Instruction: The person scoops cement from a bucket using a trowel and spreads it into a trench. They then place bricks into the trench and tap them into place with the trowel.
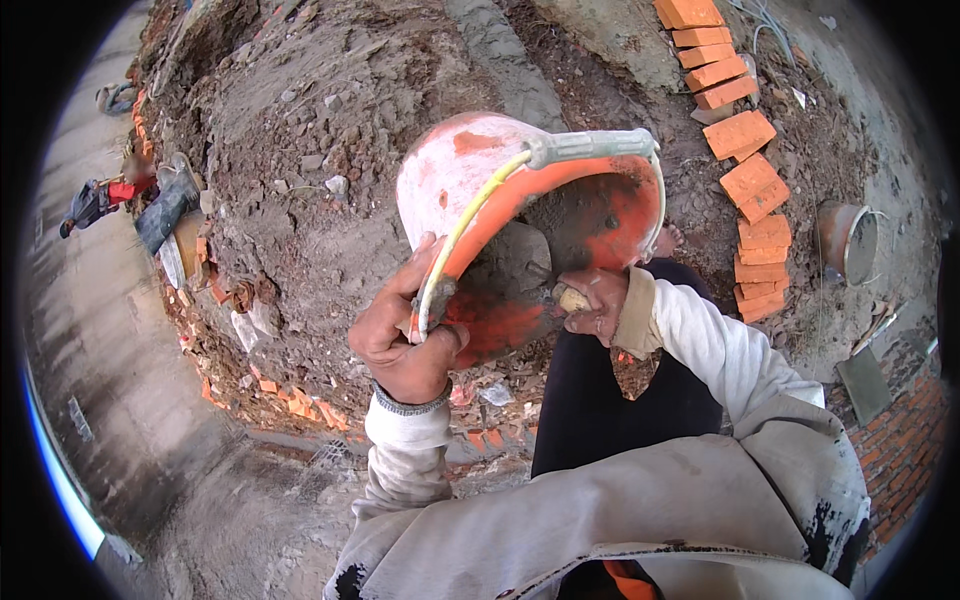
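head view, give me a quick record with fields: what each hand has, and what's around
left hand: left hand grips the rim of an orange bucket, tilted on its side
right hand: right hand holds a trowel handle, its blade inside the bucket
bucket inside: smeared with grey mortar
ground: dirt mound, row of orange bricks at right
also: second bucket far right

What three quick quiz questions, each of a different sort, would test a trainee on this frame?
1. True or false: the orange bucket is tipped, its opening facing the camera.
2. Which tool does the right hand work inside the bucket? A) trowel B) hammer C) brush
3. Fill in: the left hand grips the bucket's ____.

Key: 1 true. 2 A, the trowel, blade in the bucket. 3 rim, by the yellow-sleeved handle; a row of bricks lies beyond.
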Demonstrator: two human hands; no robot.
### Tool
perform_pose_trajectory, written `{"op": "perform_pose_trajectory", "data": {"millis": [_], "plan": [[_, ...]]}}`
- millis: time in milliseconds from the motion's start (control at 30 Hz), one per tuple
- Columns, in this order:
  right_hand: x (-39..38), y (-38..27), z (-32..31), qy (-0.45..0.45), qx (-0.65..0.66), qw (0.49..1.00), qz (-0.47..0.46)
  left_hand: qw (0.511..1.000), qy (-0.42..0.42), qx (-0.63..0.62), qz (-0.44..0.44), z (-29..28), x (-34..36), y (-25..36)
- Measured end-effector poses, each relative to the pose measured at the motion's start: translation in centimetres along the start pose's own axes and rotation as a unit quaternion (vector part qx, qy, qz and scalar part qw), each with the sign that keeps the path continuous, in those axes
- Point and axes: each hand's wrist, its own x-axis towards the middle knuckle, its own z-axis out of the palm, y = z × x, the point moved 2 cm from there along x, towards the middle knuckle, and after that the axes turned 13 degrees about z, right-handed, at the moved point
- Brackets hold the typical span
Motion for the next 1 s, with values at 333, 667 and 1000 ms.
{"op": "perform_pose_trajectory", "data": {"millis": [333, 667, 1000], "plan": [[-8.6, -15.4, -1.8, 0.275, -0.237, 0.931, 0.031, 0.986, 0.161, 0.001, 0.047, -4.7, 1.8, 9.6], [-12.3, -19.3, 0.1, 0.269, -0.329, 0.905, 0.001, 0.984, 0.125, -0.033, 0.123, -6.7, 1.9, 16.5], [-14.6, -26.4, 3.1, 0.224, -0.486, 0.845, 0.011, 0.988, 0.099, -0.069, 0.093, -8.4, 0.6, 20.5]]}}
